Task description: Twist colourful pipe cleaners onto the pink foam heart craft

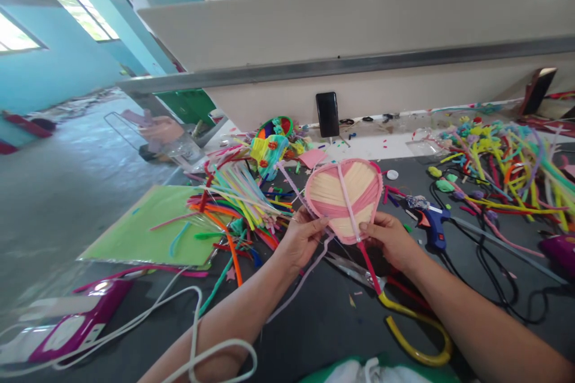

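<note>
Between my two hands, a heart-shaped craft piece [330,194] in pink and cream is held up above the dark table. A pale pipe cleaner runs down across its face and continues below as a red stem [369,266]. My left hand [305,236] pinches the lower left edge, where a lilac pipe cleaner [309,275] trails past the fingers. With thumb and fingers, my right hand [389,239] grips the lower right edge near the stem. Yellow-handled scissors [422,317] lie below the right hand, their blades partly under the craft piece.
A blue glue gun [433,224] with a black cord lies to the right. Colourful pipe cleaners [238,191] are piled at left, with more [498,161] at far right. A phone [327,115] leans against the white partition [381,18]. A green sheet [139,224] and white cable [197,305] lie left.
</note>
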The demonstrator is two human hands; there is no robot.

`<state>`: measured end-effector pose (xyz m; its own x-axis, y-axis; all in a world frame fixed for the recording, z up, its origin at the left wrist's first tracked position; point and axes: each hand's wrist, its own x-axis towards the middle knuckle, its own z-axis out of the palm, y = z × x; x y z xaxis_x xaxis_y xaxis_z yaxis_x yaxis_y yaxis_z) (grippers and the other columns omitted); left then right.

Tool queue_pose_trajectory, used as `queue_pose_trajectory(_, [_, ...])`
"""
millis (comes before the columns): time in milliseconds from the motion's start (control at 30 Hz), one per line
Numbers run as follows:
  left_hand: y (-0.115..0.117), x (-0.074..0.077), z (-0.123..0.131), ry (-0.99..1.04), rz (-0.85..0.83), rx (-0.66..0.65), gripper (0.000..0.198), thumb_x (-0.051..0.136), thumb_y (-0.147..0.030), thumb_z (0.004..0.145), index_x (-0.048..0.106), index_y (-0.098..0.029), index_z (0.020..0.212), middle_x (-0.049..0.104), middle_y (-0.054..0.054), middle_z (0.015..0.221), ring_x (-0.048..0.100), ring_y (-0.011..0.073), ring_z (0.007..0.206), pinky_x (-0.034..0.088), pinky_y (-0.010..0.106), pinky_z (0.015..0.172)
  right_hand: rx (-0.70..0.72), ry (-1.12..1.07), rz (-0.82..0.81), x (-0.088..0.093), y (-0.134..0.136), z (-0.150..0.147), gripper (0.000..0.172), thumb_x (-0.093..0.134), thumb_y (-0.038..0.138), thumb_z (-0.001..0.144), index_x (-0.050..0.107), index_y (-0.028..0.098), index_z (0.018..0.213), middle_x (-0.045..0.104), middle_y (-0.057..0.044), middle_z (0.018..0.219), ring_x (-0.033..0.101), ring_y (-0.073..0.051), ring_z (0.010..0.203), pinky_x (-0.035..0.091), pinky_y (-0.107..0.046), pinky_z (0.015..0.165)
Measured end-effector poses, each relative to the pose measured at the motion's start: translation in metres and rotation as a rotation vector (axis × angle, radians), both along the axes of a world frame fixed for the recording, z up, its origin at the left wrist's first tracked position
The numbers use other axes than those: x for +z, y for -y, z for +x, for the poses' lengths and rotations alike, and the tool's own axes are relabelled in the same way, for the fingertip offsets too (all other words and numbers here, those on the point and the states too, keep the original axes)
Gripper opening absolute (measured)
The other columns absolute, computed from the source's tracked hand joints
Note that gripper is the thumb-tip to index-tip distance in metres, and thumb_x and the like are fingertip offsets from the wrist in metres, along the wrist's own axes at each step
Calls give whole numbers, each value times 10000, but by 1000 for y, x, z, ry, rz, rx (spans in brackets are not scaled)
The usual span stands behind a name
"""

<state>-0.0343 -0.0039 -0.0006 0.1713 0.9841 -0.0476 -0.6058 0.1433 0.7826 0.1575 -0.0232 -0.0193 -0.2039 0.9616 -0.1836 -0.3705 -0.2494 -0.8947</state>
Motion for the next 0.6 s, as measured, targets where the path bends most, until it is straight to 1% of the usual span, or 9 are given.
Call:
queue_pose_trajectory(133, [0, 0, 0, 3, 21, -23, 461, 733, -47, 619, 635, -213, 1038, 719, 23, 952, 664, 171, 903, 508, 323, 880, 3, -23, 24, 0, 0, 1, 187, 762, 281, 652, 704, 194, 808, 674, 5, 694, 563, -104, 583, 448, -234, 560])
queue_pose_trajectory(267, [0, 1, -1, 1, 33, -11, 463, 727, -51, 631, 627, -209, 1055, 710, 27, 985, 663, 155, 891, 517, 283, 844, 17, -67, 15, 3, 1, 0, 250, 763, 244, 654, 671, 226, 886, 683, 23, 775, 591, -105, 625, 474, -241, 588])
queue_pose_trajectory(333, [0, 1, 0, -6, 36, -16, 467, 717, -57, 646, 615, -213, 1074, 700, 30, 1021, 660, 154, 898, 518, 282, 840, 37, -73, 7, 4, 2, 0, 263, 759, 239, 659, 660, 222, 902, 687, 16, 800, 608, -119, 649, 490, -258, 601])
queue_pose_trajectory(467, [0, 3, 0, -17, 47, -30, 496, 716, -69, 650, 594, -209, 1110, 685, 54, 1065, 650, 192, 957, 510, 332, 881, 65, -54, -18, 4, 3, 1, 311, 770, 240, 642, 652, 215, 928, 700, -1, 814, 628, -145, 655, 509, -287, 595])
queue_pose_trajectory(600, [0, 3, 0, -20, 44, -35, 516, 722, -80, 646, 586, -202, 1128, 683, 70, 1067, 648, 215, 973, 503, 365, 899, 80, -50, -25, 5, 3, 1, 308, 767, 244, 645, 649, 208, 927, 705, -11, 829, 636, -152, 660, 522, -302, 605])
